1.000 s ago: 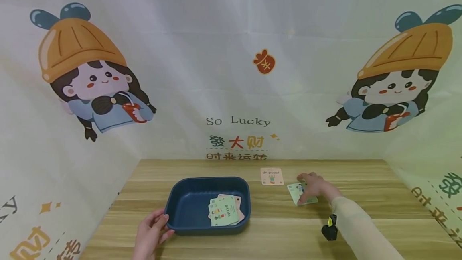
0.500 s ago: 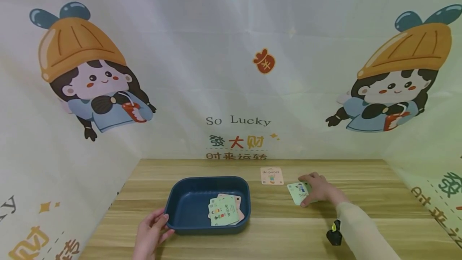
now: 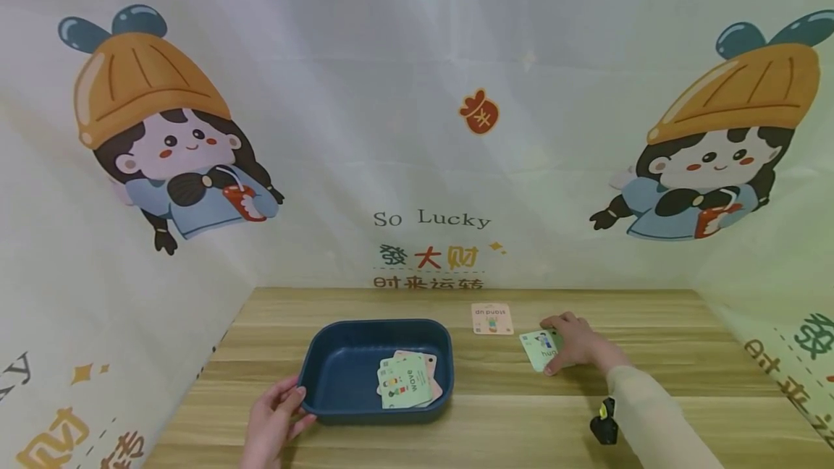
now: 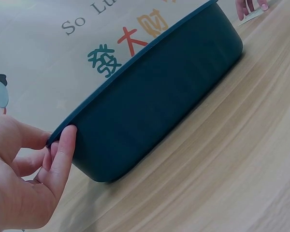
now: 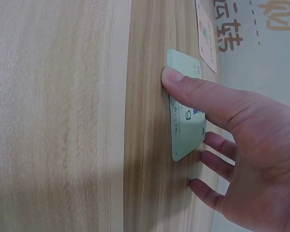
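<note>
My left hand (image 3: pixel 272 415) holds the left front corner of a dark blue plastic bin (image 3: pixel 371 417), with thumb at the rim and fingers against the outer wall, as the left wrist view shows. Inside the bin, towards its right end, lies a loose pile of cards, a green "wave" card (image 3: pixel 405 382) on top. Further right, my right hand (image 3: pixel 580 342) spans a green "hug" card (image 3: pixel 536 353) low at the table. In the right wrist view its thumb presses the card's near edge (image 5: pixel 181 140) while fingers reach the far edge. The hand hides part of the card.
A pink "stand up" card (image 3: pixel 492 318) lies flat between the bin and the right hand, near the back of the wooden table (image 3: pixel 508 425). Behind the table hangs a printed cloth backdrop (image 3: pixel 423 129). A small black device (image 3: pixel 604 422) shows beside the right sleeve.
My right hand shifts slightly right and its thumb moves down to the green card's near edge, uncovering more of the print. The left hand and bin stay put.
</note>
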A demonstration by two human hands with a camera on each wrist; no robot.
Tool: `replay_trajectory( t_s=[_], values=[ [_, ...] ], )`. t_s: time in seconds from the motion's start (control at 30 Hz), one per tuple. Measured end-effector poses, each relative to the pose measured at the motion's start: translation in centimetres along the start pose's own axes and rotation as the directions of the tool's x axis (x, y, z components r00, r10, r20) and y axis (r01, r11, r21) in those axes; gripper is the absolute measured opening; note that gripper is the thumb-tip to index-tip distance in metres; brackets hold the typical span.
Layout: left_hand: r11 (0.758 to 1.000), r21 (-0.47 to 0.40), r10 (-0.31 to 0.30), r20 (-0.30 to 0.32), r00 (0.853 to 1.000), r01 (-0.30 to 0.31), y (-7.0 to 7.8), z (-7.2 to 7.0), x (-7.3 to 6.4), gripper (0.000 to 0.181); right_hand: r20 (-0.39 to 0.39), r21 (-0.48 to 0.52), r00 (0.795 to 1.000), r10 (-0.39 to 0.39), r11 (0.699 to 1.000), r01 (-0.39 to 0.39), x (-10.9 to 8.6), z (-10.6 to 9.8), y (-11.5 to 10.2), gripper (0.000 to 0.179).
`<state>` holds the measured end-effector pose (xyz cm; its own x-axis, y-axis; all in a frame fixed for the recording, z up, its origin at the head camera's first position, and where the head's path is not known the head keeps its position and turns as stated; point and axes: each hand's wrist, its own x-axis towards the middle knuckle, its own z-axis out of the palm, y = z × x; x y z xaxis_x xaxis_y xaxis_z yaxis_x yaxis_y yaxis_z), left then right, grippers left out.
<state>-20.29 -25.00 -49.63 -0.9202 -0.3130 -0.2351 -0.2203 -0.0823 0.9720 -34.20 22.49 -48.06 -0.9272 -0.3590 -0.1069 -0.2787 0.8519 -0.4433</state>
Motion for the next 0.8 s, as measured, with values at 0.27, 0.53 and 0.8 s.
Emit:
replay_trajectory(
  t_s=[0.27,0.53,0.8],
  values=[
    [1.000,-0.008,0.001,-0.003,1.000,-0.001,-0.07,-0.01,0.02,0.044,0.003,0.011,1.000,0.016,1.000,-0.016,-0.12,-0.11,-0.22,0.087],
    [1.000,-0.004,0.014,-0.005,1.000,-0.014,-0.17,-0.03,0.07,0.045,0.000,0.038,0.998,0.060,0.997,-0.060,-0.47,-0.32,-0.59,0.082],
    [1.000,-0.004,0.009,0.001,1.000,-0.009,0.01,0.03,-0.04,0.045,-0.014,0.088,0.995,0.102,0.991,-0.100,-0.66,0.24,-0.01,0.072]
  ],
)
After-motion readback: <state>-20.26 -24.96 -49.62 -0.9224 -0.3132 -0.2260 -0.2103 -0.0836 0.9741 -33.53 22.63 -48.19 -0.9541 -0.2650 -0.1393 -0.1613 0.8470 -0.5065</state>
